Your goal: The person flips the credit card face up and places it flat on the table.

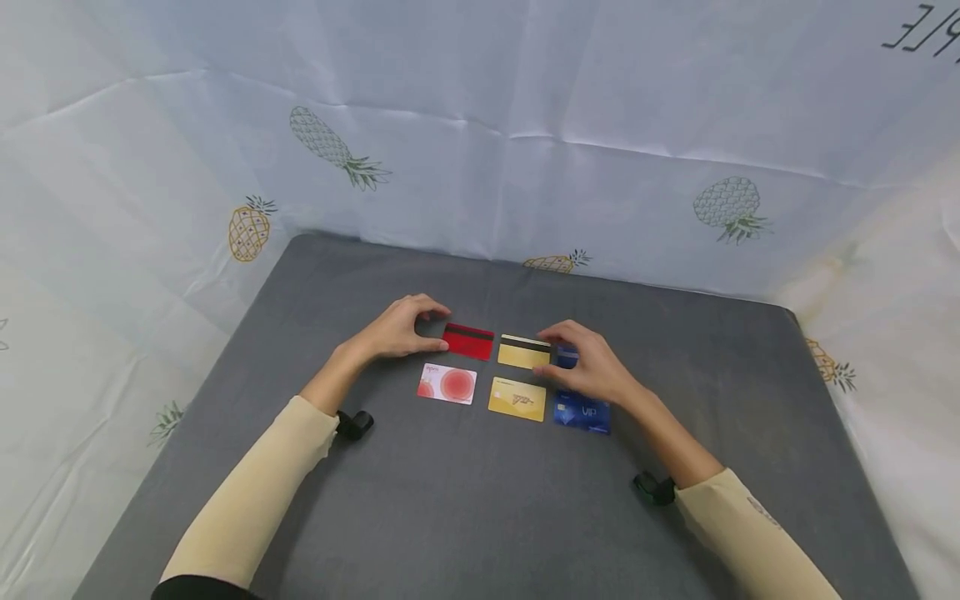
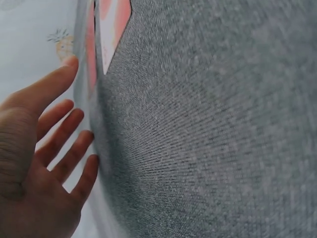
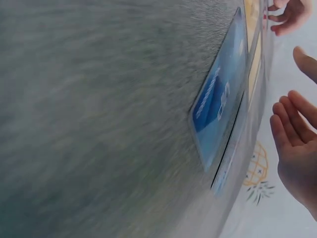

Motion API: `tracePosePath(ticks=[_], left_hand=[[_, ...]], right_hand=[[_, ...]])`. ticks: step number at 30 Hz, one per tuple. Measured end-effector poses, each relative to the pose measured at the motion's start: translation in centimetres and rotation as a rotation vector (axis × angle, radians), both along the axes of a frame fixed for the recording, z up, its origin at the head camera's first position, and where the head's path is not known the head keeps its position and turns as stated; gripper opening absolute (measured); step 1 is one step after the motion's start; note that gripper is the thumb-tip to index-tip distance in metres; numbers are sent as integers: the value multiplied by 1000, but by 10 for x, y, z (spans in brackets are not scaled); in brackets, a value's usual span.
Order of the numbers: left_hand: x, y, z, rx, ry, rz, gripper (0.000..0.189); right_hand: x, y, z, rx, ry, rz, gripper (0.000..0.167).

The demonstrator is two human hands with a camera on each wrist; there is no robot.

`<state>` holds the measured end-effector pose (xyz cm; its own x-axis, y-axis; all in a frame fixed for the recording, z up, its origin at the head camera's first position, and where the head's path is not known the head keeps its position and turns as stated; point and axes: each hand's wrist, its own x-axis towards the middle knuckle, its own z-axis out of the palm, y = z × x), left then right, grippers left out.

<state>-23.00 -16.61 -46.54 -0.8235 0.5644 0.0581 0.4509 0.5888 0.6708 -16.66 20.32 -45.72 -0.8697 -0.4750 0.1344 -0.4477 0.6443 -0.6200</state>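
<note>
Six cards lie in two rows on a grey-covered table. In the head view, my left hand [image 1: 401, 329] is at the left end of a red card [image 1: 469, 343] with a dark stripe, thumb and fingers spread apart. Below it lies a white card with pink circles [image 1: 446, 384]. My right hand [image 1: 588, 364] reaches over a blue card [image 1: 567, 356], partly hiding it. Its fingertips are by the right end of a striped gold card [image 1: 522, 352]; contact cannot be told. Nearer are another gold card [image 1: 517, 401] and a blue VIP card [image 1: 582, 414]. Neither hand holds anything.
The grey tabletop [image 1: 480, 517] extends around the cards. White cloth printed with pineapples [image 1: 480, 167] hangs behind and beside the table. A small black device is at each wrist, one by the left sleeve [image 1: 255, 492] and one by the right sleeve [image 1: 750, 533].
</note>
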Motion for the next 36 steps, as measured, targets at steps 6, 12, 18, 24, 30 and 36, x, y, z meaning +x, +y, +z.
tracePosePath(ticks=[6, 12, 18, 24, 30, 36], left_hand=[[-8, 1, -5, 5, 0, -9, 56], [-11, 2, -8, -37, 7, -15, 58], [-15, 3, -7, -53, -4, -44, 57], [-15, 3, -6, -60, -6, -77, 55], [-16, 1, -8, -62, 7, -73, 52], [-17, 3, -10, -67, 17, -76, 50]], right_hand=[[-17, -19, -2, 38, -56, 7, 62], [-30, -40, -5, 71, -106, 32, 65], [-38, -56, -9, 79, -135, 46, 63], [-41, -66, -13, 102, -118, 48, 61], [-43, -73, -15, 148, -96, 53, 63], [-44, -76, -17, 168, -40, 60, 60]])
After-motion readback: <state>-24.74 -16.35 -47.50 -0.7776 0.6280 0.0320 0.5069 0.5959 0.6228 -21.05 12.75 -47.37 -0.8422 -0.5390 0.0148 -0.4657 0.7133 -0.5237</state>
